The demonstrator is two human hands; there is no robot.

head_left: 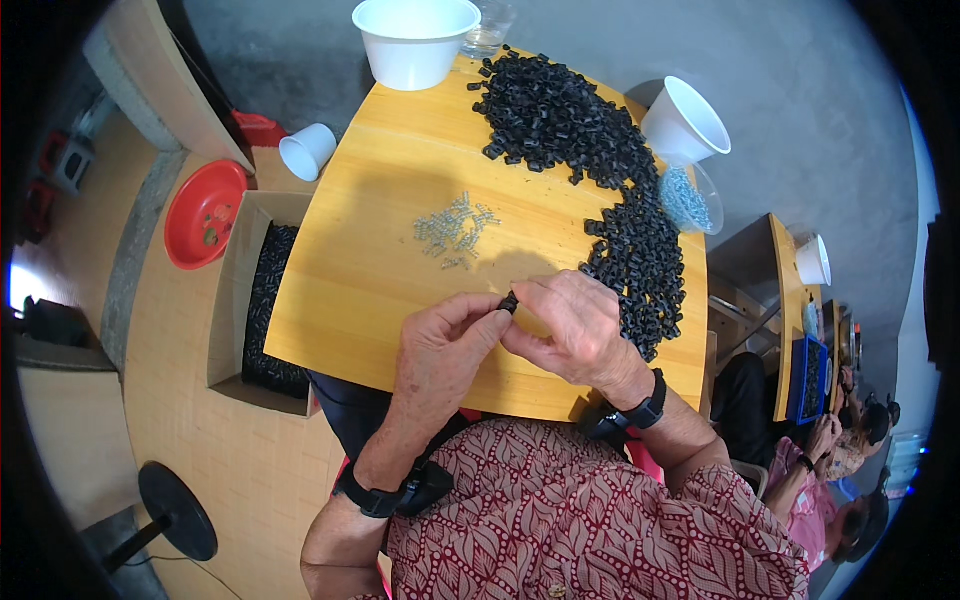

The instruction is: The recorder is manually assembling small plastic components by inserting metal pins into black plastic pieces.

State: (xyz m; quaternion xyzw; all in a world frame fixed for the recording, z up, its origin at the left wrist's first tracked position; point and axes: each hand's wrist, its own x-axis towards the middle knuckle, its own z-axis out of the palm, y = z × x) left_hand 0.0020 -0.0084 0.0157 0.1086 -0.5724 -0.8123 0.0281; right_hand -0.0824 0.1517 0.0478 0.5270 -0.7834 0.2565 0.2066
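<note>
Over the near part of the wooden table [340, 270], my two hands meet at a small black plastic part [509, 302]. My left hand [445, 345] pinches it between thumb and fingertips. From the other side, the closed fingers of my right hand [572, 325] grip the same part; anything smaller between them is hidden. Just beyond my hands lies a loose patch of small silvery metal pieces [456, 230], which look like screws or springs. A large heap of similar black plastic parts [560, 120] runs from the far edge down the right side, close to my right hand.
A white tub [417, 45] and a clear cup [488, 28] stand at the far edge. At right are a tilted white bucket [687, 120] and a clear bowl of bluish-silver pieces [688, 200]. Left on the floor: a cardboard box [228, 330], red basin [183, 225]. Other people sit far right.
</note>
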